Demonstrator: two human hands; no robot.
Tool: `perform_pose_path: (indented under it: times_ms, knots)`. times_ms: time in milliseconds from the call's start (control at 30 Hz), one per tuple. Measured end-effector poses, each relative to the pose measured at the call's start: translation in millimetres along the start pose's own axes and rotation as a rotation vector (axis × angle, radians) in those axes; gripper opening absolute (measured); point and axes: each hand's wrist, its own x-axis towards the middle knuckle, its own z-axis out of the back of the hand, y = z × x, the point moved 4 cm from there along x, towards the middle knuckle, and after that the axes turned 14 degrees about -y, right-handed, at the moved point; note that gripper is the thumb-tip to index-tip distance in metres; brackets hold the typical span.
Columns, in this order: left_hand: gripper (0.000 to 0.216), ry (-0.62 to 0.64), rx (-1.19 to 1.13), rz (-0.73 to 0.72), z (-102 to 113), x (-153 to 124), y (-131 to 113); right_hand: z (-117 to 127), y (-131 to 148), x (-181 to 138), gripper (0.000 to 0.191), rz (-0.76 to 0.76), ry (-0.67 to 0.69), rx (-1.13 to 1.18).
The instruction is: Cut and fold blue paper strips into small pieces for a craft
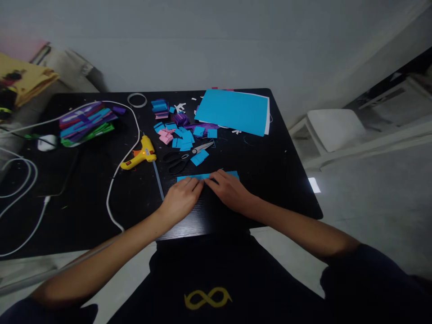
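A narrow blue paper strip (232,173) lies near the front edge of the black table. My left hand (180,195) bends over its left half with the fingers curled together on it. My right hand (229,189) pinches the strip from the other side, its fingertips almost meeting those of the left. The fingers hide much of the strip's lower edge. Just beyond it are black-handled scissors (189,158), blades half apart, with a small folded blue paper piece (200,157) by them. More blue pieces (184,138) and pink pieces (165,136) are scattered behind.
On the left, a yellow glue gun (143,154) with a glue stick in it lies beside a looping white cable (114,180). Bundled coloured strips (87,121) lie farther left. Large blue sheets (234,110) cover the back right. A white chair (330,128) stands beyond the table.
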Motion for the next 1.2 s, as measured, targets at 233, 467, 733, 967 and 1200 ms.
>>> perform_pose_path:
  times_ms: [233,467,733,967,1200]
  knots:
    - [0.029,0.028,0.028,0.019,0,0,-3,-1,-4,-12,0.028,-0.076,-0.108,-0.024]
    - [0.030,0.015,0.002,0.056,2,1,-3,9,-15,-30,0.029,-0.179,-0.187,0.011]
    - [0.035,-0.006,0.025,0.062,2,0,-4,22,-24,-46,0.029,-0.260,-0.250,-0.017]
    - [0.037,-0.017,0.052,0.033,4,0,-5,31,-34,-65,0.028,-0.337,-0.279,-0.089]
    - [0.035,-0.007,0.059,0.033,2,-1,-5,31,-26,-56,0.029,-0.403,-0.348,-0.041]
